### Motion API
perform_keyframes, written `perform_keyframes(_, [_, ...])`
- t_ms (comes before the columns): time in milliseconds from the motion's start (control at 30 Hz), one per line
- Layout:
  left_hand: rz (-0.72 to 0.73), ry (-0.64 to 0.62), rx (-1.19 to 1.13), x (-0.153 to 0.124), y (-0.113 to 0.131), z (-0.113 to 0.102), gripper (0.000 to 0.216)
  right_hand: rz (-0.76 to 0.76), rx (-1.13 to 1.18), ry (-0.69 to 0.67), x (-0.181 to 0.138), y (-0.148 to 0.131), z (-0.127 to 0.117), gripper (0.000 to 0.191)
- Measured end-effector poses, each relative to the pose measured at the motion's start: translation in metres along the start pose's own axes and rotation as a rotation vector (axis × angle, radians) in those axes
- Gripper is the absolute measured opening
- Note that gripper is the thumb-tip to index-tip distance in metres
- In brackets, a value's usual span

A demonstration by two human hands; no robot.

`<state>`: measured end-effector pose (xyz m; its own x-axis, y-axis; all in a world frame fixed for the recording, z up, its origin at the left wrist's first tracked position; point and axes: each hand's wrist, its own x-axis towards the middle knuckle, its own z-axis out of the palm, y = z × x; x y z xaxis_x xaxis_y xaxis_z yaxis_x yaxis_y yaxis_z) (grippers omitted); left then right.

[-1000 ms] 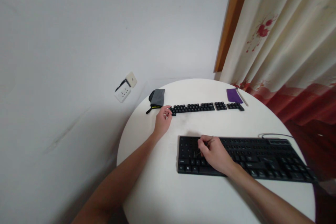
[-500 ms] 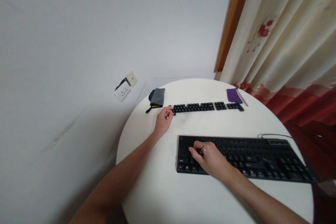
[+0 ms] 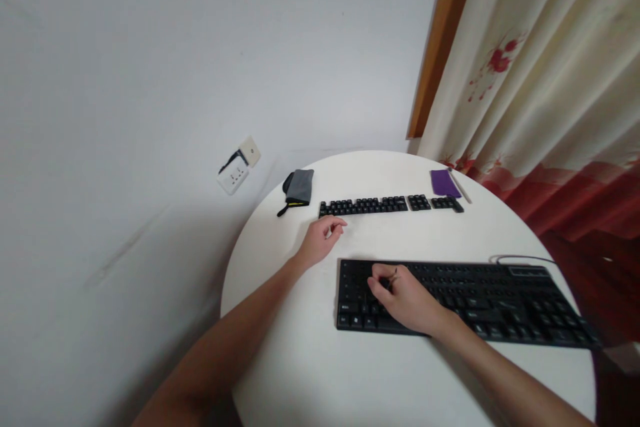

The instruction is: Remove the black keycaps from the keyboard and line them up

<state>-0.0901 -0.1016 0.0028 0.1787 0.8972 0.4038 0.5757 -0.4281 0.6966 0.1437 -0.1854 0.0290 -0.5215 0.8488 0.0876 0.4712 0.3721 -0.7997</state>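
Steadying the tool (image 3: 395, 272) with a light touch seems best, right hand (image 3: 407, 297) pinching it over the left half of the keyboard (image 3: 500, 310) on the table (image 3: 430, 240), left hand (image 3: 318, 240) loosely curled by the keycaps (image 3: 367, 206), contents unclear.

Left hand breaks from the keycaps!

And away goes the left hand (image 3: 321, 241), off the row of loose keycaps (image 3: 367, 205) and in toward the tabletop's (image 3: 310, 360) near edge, fingers straighter now, the row's left end uncovered! Over on the keyboard (image 3: 475, 303), the right hand (image 3: 406, 297) sits slightly nearer the tabletop's left edge than a second ago!
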Motion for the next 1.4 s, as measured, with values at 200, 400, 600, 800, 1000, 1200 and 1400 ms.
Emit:
perform_keyframes(200, [-0.012,-0.016,0.003,0.001,-0.002,0.000,0.019,-0.072,-0.297,0.028,-0.004,-0.012,0.015,0.027])
perform_keyframes(400, [-0.025,-0.023,-0.007,0.001,-0.001,0.002,0.019,-0.007,-0.323,0.074,-0.003,-0.015,0.020,0.026])
perform_keyframes(600, [-0.018,-0.011,-0.002,0.000,0.000,0.000,0.019,0.066,0.021,0.038,0.000,0.000,0.006,0.019])
perform_keyframes(800, [-0.003,-0.017,-0.011,0.000,0.001,0.001,0.019,0.058,0.185,-0.034,0.000,0.003,-0.001,0.014])
perform_keyframes(1000, [-0.004,-0.057,-0.006,-0.001,0.002,0.002,0.020,0.117,0.307,-0.049,0.001,0.006,0.003,0.015])
perform_keyframes(1200, [0.012,-0.063,-0.011,-0.001,0.005,0.001,0.019,0.180,0.435,-0.055,0.004,0.005,0.004,0.022])
perform_keyframes(1400, [0.025,-0.070,-0.024,-0.002,0.003,0.002,0.018,0.250,0.508,0.000,0.008,0.008,0.008,0.031])
